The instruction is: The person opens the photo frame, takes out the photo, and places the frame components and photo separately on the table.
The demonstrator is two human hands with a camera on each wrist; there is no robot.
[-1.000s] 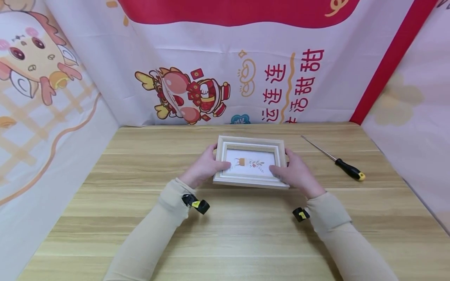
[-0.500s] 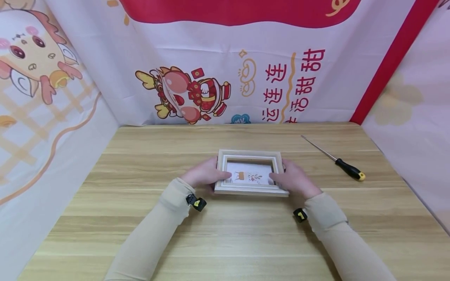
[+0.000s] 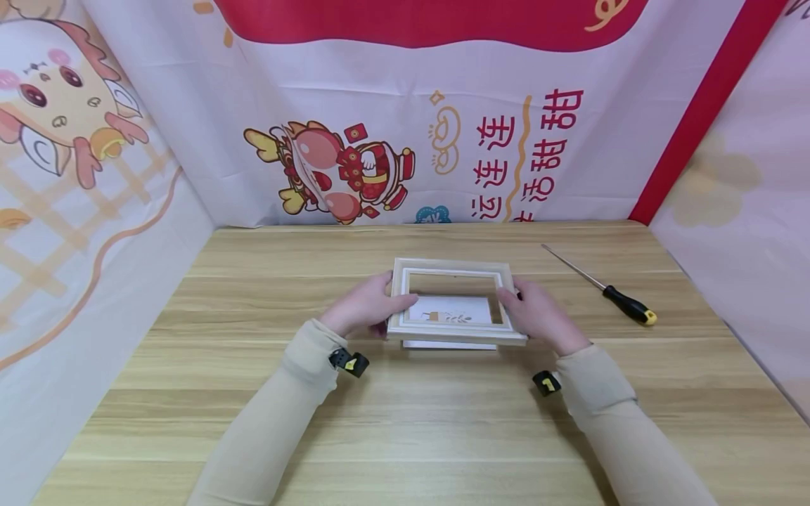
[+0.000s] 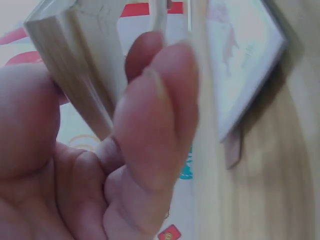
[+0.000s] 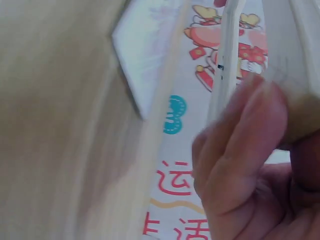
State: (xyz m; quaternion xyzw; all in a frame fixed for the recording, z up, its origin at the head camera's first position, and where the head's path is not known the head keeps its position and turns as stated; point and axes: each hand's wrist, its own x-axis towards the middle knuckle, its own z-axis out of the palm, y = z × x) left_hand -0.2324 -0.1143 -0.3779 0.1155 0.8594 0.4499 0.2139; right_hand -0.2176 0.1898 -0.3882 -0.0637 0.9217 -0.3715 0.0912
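Both hands hold a pale wooden picture frame (image 3: 455,330) above the table, one at each short side. My left hand (image 3: 363,306) grips its left side with the thumb over the front. Opposite it, my right hand (image 3: 541,313) does the same on the right side. Through the frame's opening shows a white picture panel (image 3: 465,306) with a small printed drawing, lying on the table. In the left wrist view a gap separates the frame (image 4: 75,60) from the panel (image 4: 245,60), and a small brown tab (image 4: 233,150) sticks out from under the panel.
A screwdriver (image 3: 626,303) with a black and yellow handle lies to the right on the wood-grain table (image 3: 443,436). Printed cloth (image 3: 380,77) hangs behind the table and along both sides.
The frame first came down toward the person and has now risen off the picture panel. The panel, earlier framed inside it, now stays below on the table.
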